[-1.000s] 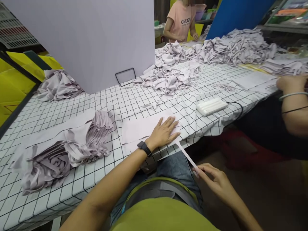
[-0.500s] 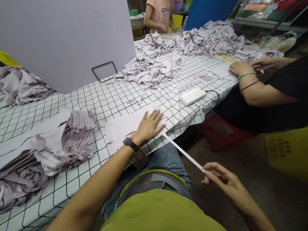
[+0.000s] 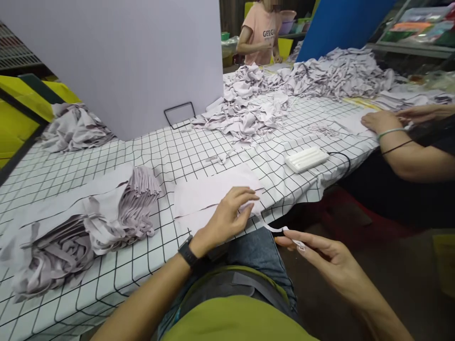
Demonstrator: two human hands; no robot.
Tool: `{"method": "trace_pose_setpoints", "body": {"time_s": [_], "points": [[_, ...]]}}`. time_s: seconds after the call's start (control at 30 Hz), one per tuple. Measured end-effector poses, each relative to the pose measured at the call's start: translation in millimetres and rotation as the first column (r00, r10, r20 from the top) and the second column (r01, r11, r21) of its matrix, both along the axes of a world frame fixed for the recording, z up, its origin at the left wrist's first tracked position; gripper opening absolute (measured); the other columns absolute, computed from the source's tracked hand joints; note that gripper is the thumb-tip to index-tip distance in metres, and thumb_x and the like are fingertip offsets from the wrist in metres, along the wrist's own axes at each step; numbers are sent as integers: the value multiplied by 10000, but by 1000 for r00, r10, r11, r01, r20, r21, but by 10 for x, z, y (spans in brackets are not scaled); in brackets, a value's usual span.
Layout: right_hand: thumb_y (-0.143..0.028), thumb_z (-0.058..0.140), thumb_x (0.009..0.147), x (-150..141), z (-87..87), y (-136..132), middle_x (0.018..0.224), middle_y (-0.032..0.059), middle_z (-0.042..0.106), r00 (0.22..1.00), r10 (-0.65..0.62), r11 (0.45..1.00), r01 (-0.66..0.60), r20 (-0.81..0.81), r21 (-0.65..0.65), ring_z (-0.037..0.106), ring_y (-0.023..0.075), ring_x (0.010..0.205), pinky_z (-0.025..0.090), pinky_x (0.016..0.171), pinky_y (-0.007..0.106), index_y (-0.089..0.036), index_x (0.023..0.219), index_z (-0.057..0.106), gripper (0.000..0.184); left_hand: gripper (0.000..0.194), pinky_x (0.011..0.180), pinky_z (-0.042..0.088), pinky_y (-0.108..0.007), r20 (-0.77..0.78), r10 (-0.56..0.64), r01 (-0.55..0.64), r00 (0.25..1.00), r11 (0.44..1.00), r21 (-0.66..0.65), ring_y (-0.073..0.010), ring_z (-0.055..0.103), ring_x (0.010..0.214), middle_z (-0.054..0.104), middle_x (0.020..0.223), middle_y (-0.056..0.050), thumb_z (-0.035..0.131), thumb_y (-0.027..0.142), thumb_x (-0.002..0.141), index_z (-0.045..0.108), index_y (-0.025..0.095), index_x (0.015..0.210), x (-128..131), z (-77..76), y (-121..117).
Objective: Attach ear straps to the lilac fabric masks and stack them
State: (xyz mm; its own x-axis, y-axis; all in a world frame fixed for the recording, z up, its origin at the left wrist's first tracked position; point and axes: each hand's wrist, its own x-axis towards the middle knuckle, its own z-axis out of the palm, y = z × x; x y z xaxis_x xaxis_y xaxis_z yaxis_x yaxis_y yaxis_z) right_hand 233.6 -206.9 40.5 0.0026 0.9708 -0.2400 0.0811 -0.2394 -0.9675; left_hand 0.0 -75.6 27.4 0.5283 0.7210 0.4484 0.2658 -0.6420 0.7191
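A pale pinkish-white cloth piece point(image 3: 202, 192) lies flat near the table's front edge. My left hand point(image 3: 231, 213) rests on or just above its right part, fingers bent and apart from the thumb, with no clear grip on the cloth. From the cloth's right corner a narrow pale strip point(image 3: 272, 229) hangs slack over the edge. Its far end is pinched between the thumb and fingers of my right hand point(image 3: 320, 248), off the table and over the floor.
Left of the cloth lies a bundle of folded fabric pieces point(image 3: 106, 208). A white box with a black cord point(image 3: 307, 159) sits near the front edge. Heaps of fabric point(image 3: 252, 109) stretch behind. A co-worker's hands point(image 3: 387, 121) are at the right; a tall grey panel point(image 3: 142, 61) stands at left.
My left hand has gone from lying flat on the cloth to bent fingers. My right hand has come closer to the table, and the taut strip has gone slack. The view has shifted left.
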Motion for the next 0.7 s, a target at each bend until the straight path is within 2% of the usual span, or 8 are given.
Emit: {"method": "trace_pose_setpoints", "body": {"time_s": [0.1, 0.2, 0.33, 0.43, 0.53, 0.6, 0.7], "points": [[-527, 741, 870, -115, 59, 248, 1069, 106, 808, 997, 66, 998, -66, 51, -5, 738, 298, 1100, 530, 1056, 449, -262, 1148, 807, 390, 232, 932, 556, -405, 4, 38, -38, 999, 999, -17, -225, 630, 1093, 713, 1116, -95, 523, 102, 966, 687, 196, 1100, -152, 27, -189], [-562, 727, 863, -227, 112, 425, 1007, 114, 818, 988, 123, 992, -123, 96, -5, 749, 313, 1067, 558, 1017, 440, -234, 1123, 819, 428, 200, 867, 544, -391, 24, 92, -91, 995, 995, -48, -224, 615, 1008, 718, 1026, -77, 564, 103, 951, 685, 196, 1079, -209, 45, -314], [-548, 683, 890, -335, 103, 535, 914, 105, 822, 965, 165, 983, -178, 204, 50, 775, 302, 924, 623, 853, 365, -206, 985, 844, 390, 76, 843, 510, -376, 68, 19, -17, 997, 999, -43, -213, 600, 934, 709, 939, -67, 647, 162, 935, 682, 177, 1000, -113, 133, -411], [-496, 641, 928, -386, 71, 557, 892, 79, 806, 933, 219, 964, -252, 286, 84, 756, 257, 830, 605, 743, 304, -206, 944, 832, 347, 29, 817, 489, -356, 75, 27, -20, 997, 995, -93, -199, 591, 891, 704, 896, -63, 648, 144, 927, 673, 159, 925, -50, 195, -418], [-458, 593, 961, -431, 52, 580, 729, 45, 740, 899, 263, 947, -310, 351, 84, 696, 208, 701, 551, 655, 272, -205, 791, 786, 361, 83, 816, 481, -335, 82, 46, -28, 996, 977, -209, -183, 594, 860, 695, 843, -41, 648, 104, 905, 663, 159, 846, -59, 225, -379], [-448, 575, 970, -458, 47, 609, 688, 40, 690, 883, 268, 938, -331, 386, 107, 655, 194, 668, 522, 619, 268, -208, 769, 780, 373, 99, 817, 480, -327, 74, 57, -35, 996, 961, -275, -179, 595, 858, 685, 826, -29, 661, 73, 869, 660, 162, 826, -78, 232, -345], [-452, 602, 952, -487, 40, 659, 888, 82, 715, 888, 223, 940, -305, 402, 151, 668, 217, 775, 522, 617, 273, -227, 888, 830, 326, 133, 808, 482, -317, 93, 108, -68, 990, 934, -350, -176, 597, 859, 684, 814, -13, 669, 51, 836, 656, 176, 792, -83, 227, -299]]}}
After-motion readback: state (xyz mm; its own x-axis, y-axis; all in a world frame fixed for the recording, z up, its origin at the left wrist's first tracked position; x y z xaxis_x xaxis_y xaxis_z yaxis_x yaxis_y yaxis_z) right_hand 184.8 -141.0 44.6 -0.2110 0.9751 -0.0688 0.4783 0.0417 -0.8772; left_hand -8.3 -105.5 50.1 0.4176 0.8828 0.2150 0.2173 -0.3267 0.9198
